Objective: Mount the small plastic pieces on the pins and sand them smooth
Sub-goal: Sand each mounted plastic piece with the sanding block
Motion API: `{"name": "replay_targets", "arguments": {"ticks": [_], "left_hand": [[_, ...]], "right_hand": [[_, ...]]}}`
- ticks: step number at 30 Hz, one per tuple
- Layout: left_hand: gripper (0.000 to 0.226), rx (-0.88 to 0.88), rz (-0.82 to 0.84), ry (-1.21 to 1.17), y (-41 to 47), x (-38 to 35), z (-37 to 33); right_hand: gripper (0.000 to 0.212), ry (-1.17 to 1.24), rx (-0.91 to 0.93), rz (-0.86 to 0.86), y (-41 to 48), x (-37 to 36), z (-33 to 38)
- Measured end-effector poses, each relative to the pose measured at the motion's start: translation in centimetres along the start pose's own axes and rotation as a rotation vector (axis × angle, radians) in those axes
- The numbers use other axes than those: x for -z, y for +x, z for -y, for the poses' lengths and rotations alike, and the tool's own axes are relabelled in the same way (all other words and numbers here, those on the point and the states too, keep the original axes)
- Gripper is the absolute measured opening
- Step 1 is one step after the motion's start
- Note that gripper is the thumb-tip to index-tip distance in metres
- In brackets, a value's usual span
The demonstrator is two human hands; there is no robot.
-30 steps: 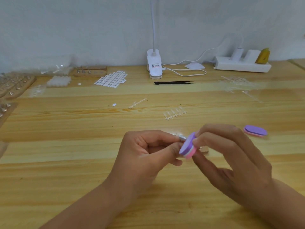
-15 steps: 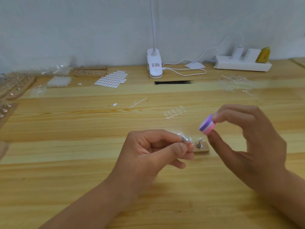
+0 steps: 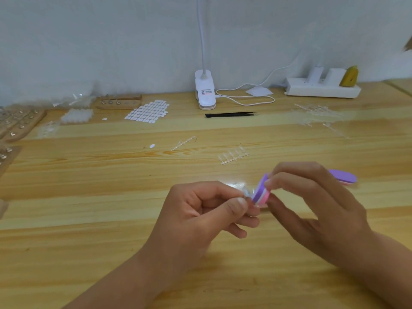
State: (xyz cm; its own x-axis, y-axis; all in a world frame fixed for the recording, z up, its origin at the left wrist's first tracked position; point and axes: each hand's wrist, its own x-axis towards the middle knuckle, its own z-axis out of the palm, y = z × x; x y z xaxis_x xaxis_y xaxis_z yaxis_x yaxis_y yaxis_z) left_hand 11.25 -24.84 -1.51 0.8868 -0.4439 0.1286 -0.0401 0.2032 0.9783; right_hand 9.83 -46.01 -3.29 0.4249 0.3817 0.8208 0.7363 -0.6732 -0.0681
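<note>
While the left hand [image 3: 200,210] pinched a small shiny metal pin [image 3: 246,193], the right hand [image 3: 312,208] pinched a purple-and-pink foam sanding pad [image 3: 261,192] just right of its tip.

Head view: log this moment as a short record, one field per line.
left hand: pinches a small metal pin, tip toward the right
right hand: holds a purple-and-pink sanding block between fingers and thumb
contact: block's purple face at the pin's tip; any piece on it is too small to make out
on the table: spare block, black tweezers, clear sprue
back edge: lamp base, power strip
</note>
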Motion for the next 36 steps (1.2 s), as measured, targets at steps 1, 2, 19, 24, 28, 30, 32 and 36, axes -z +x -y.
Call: {"name": "replay_targets", "arguments": {"ticks": [1,2,19,24,28,30,32,36], "left_hand": [[0.01,0.011,0.003,-0.002,0.0,0.0,0.0],[0.01,0.02,0.006,-0.003,0.0,0.0,0.0],[0.014,0.033,0.064,0.01,0.0,0.2,-0.1],[0.019,0.066,0.131,0.002,0.1,0.4,-0.4],[0.022,0.105,0.17,-0.009,0.2,0.6,-0.5],[0.021,0.14,0.209,-0.036,0.3,0.6,-0.4],[0.021,0.174,0.271,-0.101,0.3,0.6,-0.4],[0.021,0.198,0.314,-0.165,0.3,0.8,-0.5]], "right_hand": [[0.024,-0.003,-0.02,-0.006,0.0,0.1,-0.2],[0.023,-0.001,-0.025,-0.016,0.1,0.2,-0.1],[0.026,-0.012,-0.037,0.001,0.2,0.5,-0.6],[0.026,0.026,0.05,0.017,-0.1,0.2,0.6],[0.024,0.01,-0.033,-0.003,0.2,0.3,-0.4],[0.025,0.016,0.006,-0.032,0.2,0.2,0.3],[0.024,0.04,0.068,0.002,-0.1,0.0,0.8],[0.026,0.029,-0.006,0.018,0.1,0.2,-0.3]]}}
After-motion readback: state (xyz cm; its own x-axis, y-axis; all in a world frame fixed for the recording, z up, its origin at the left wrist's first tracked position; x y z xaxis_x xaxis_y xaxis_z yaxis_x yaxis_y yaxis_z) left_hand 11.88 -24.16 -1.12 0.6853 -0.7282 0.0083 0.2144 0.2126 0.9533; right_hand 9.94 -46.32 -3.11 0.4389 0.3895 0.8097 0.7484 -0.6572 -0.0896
